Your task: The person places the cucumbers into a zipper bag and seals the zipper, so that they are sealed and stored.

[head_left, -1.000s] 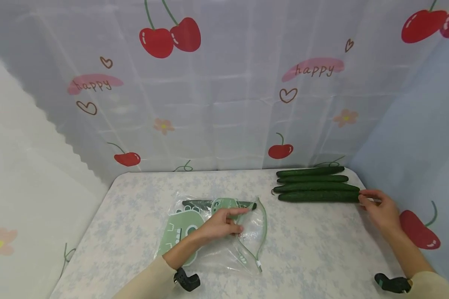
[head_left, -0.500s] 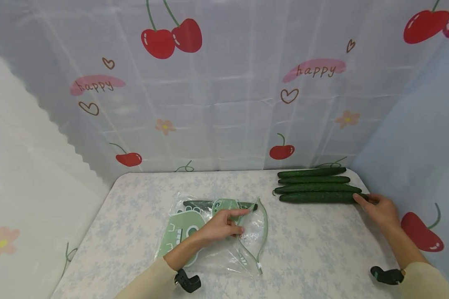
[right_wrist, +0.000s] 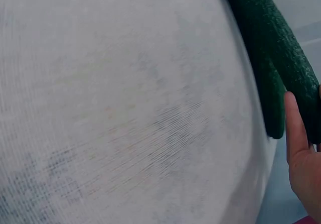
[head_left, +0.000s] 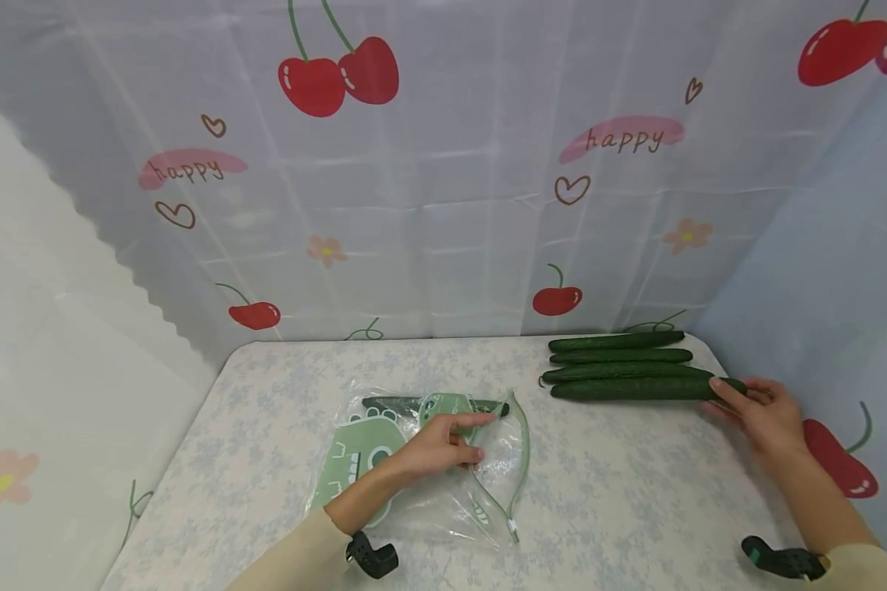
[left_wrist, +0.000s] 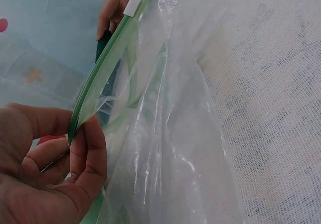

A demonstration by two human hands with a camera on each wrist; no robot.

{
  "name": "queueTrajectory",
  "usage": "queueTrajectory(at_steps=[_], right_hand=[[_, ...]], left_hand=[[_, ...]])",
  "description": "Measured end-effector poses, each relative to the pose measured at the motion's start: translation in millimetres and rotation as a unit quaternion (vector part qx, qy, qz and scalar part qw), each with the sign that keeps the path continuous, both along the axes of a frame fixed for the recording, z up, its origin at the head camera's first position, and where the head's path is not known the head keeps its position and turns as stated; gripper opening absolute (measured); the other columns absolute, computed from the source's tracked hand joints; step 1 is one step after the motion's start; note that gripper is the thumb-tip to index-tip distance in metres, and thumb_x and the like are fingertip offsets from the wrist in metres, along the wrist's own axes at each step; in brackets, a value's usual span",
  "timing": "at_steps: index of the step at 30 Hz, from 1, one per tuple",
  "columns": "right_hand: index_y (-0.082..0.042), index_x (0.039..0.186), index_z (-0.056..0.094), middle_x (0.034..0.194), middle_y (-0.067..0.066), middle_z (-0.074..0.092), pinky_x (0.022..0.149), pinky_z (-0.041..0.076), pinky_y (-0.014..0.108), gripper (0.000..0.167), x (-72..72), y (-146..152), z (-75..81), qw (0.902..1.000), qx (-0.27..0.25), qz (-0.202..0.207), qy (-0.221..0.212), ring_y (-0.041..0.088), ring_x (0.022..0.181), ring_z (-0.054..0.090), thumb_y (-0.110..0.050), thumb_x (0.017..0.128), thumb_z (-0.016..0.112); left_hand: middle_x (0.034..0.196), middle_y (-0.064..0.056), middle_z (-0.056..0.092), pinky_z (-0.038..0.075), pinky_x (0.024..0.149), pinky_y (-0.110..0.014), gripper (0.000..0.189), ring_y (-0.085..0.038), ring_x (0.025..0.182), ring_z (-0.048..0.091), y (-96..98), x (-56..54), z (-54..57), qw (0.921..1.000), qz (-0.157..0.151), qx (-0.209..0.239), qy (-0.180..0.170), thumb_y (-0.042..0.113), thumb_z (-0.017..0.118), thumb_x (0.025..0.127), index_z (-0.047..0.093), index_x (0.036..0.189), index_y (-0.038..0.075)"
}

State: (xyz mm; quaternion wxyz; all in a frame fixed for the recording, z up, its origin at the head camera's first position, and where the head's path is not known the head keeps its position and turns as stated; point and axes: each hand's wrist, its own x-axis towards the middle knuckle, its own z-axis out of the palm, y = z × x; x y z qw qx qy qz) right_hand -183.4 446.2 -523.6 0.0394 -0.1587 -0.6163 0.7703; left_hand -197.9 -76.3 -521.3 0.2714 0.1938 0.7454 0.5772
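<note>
At the right of the table my right hand grips the right end of the nearest cucumber, thumb laid along its near side. In the right wrist view the held cucumber passes over another cucumber. My left hand holds the mouth of a clear zip bag with a green cartoon print. The left wrist view has its thumb and fingers pinching the green zip edge, with the mouth parted. Another cucumber shows through the bag's film.
Behind the held cucumber several more cucumbers lie side by side. A white slider sits on the zip. The table has a pale patterned cloth, with a cherry-printed curtain along its back edge.
My right hand has gone from touching the nearest cucumber's tip to gripping its end, and more of that end now shows past the thumb. My left hand and the bag have stayed put.
</note>
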Motion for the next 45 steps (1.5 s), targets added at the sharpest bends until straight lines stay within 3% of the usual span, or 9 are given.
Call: queueTrajectory(at_steps=[3, 6, 10, 15, 22, 27, 32, 40, 45], right_hand=[[-0.013, 0.124, 0.068, 0.112, -0.003, 0.063, 0.083, 0.068, 0.039, 0.027, 4.8, 2.1, 9.7, 0.9925, -0.105, 0.039, 0.049, 0.018, 0.093, 0.082, 0.005, 0.104, 0.063], [-0.009, 0.121, 0.077, 0.109, 0.001, 0.071, 0.085, 0.068, 0.043, 0.031, 9.8, 4.6, 18.0, 0.9826, -0.146, 0.083, 0.079, 0.022, 0.097, 0.082, 0.009, 0.107, 0.054], [-0.006, 0.119, 0.076, 0.108, 0.003, 0.072, 0.086, 0.068, 0.043, 0.033, 16.7, 4.3, 22.1, 0.9781, -0.145, 0.106, 0.104, 0.021, 0.098, 0.081, 0.010, 0.108, 0.050], [-0.003, 0.118, 0.075, 0.110, 0.002, 0.070, 0.084, 0.067, 0.042, 0.034, 25.6, -0.1, 16.4, 0.9748, -0.146, 0.094, 0.140, 0.020, 0.095, 0.079, 0.013, 0.108, 0.047], [-0.002, 0.119, 0.075, 0.109, 0.005, 0.075, 0.081, 0.067, 0.047, 0.034, 37.1, -7.7, 13.6, 0.9678, -0.189, 0.068, 0.152, 0.023, 0.095, 0.081, 0.013, 0.108, 0.047], [-0.001, 0.119, 0.074, 0.109, 0.008, 0.076, 0.083, 0.067, 0.048, 0.037, 42.3, -16.6, 14.3, 0.9579, -0.213, 0.091, 0.170, 0.025, 0.098, 0.082, 0.013, 0.109, 0.041], [0.000, 0.120, 0.073, 0.112, 0.007, 0.072, 0.087, 0.066, 0.047, 0.042, 46.5, -27.5, 9.3, 0.9491, -0.220, 0.129, 0.184, 0.023, 0.103, 0.080, 0.013, 0.110, 0.035], [-0.006, 0.118, 0.072, 0.111, 0.000, 0.067, 0.087, 0.067, 0.044, 0.036, 48.8, -55.8, -3.9, 0.9649, -0.147, 0.132, 0.172, 0.016, 0.092, 0.075, 0.011, 0.111, 0.041], [-0.010, 0.115, 0.072, 0.107, -0.004, 0.068, 0.088, 0.067, 0.042, 0.029, 46.0, -74.6, -9.2, 0.9767, -0.102, 0.127, 0.140, 0.012, 0.086, 0.072, 0.007, 0.110, 0.050]], left_hand=[[0.150, -0.023, 0.064, 0.055, 0.070, -0.018, 0.063, -0.004, 0.074, 0.067, 0.2, 0.0, -0.4, 1.0000, 0.002, 0.000, -0.001, 0.001, 0.073, 0.098, 0.057, 0.157, 0.012], [0.139, -0.028, 0.068, 0.056, 0.070, -0.018, 0.063, -0.004, 0.072, 0.065, 0.4, 0.3, -0.3, 1.0000, 0.004, -0.001, -0.004, 0.001, 0.073, 0.098, 0.057, 0.157, 0.013], [0.109, -0.027, 0.074, 0.056, 0.071, -0.018, 0.063, -0.005, 0.071, 0.064, 0.6, 0.3, 0.3, 0.9999, 0.006, 0.000, -0.011, 0.001, 0.074, 0.097, 0.058, 0.157, 0.013], [0.085, -0.004, 0.072, 0.055, 0.071, -0.020, 0.063, -0.007, 0.070, 0.063, 1.2, 0.6, 2.7, 0.9999, 0.005, -0.004, -0.012, 0.001, 0.074, 0.097, 0.057, 0.157, 0.013], [0.122, -0.031, 0.071, 0.054, 0.071, -0.019, 0.064, -0.006, 0.071, 0.063, 2.7, 1.0, 4.6, 1.0000, 0.002, 0.002, -0.008, 0.000, 0.073, 0.098, 0.056, 0.158, 0.011], [0.101, -0.031, 0.073, 0.056, 0.071, -0.021, 0.064, -0.007, 0.071, 0.064, 3.1, 0.9, 4.9, 1.0000, 0.007, 0.000, -0.004, 0.001, 0.074, 0.097, 0.057, 0.157, 0.013], [0.080, -0.009, 0.073, 0.060, 0.075, -0.024, 0.063, -0.007, 0.073, 0.067, 5.0, 0.5, 4.3, 0.9998, 0.018, 0.005, -0.010, 0.002, 0.075, 0.097, 0.059, 0.156, 0.013], [0.071, 0.002, 0.068, 0.057, 0.072, -0.020, 0.063, -0.006, 0.069, 0.063, 7.2, 1.0, 5.0, 0.9997, 0.024, 0.004, -0.005, 0.003, 0.076, 0.096, 0.059, 0.156, 0.013], [0.080, -0.015, 0.074, 0.060, 0.074, -0.020, 0.064, -0.006, 0.071, 0.066, 9.0, 2.1, 5.3, 0.9997, 0.022, 0.010, -0.001, 0.002, 0.075, 0.096, 0.057, 0.157, 0.012]])
